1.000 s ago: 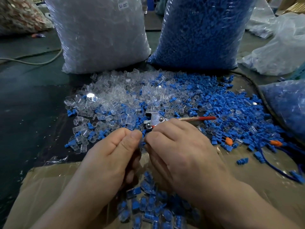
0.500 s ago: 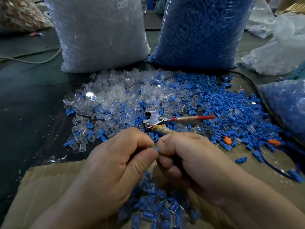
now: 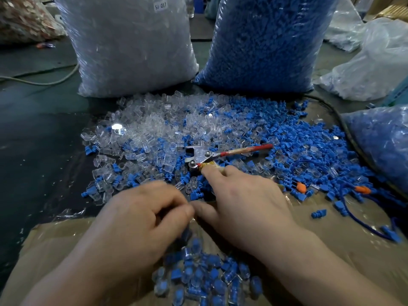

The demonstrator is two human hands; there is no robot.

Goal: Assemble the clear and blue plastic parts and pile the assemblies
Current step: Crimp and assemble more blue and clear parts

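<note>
Loose clear plastic caps (image 3: pixel 154 129) and blue plugs (image 3: pixel 298 146) lie spread over the dark floor ahead of me. A pile of joined clear-and-blue assemblies (image 3: pixel 205 279) sits on the cardboard (image 3: pixel 331 239) between my wrists. My left hand (image 3: pixel 141 219) hovers blurred over that pile with its fingers curled. A blurred blue assembly (image 3: pixel 186 234) shows just under its fingertips, and I cannot see whether it is held. My right hand (image 3: pixel 242 204) stretches forward with its fingers extended onto the near edge of the loose parts.
Red-handled pliers (image 3: pixel 205 155) lie among the parts just beyond my right fingertips. A big bag of clear caps (image 3: pixel 132 45) and one of blue plugs (image 3: pixel 265 40) stand behind. Another blue bag (image 3: pixel 379 140) and a dark cable (image 3: pixel 344 129) are at right.
My hands were pressed together, pinching parts between them. They have come apart: the right reached forward to the loose parts, while the left moved down over the assembly pile.
</note>
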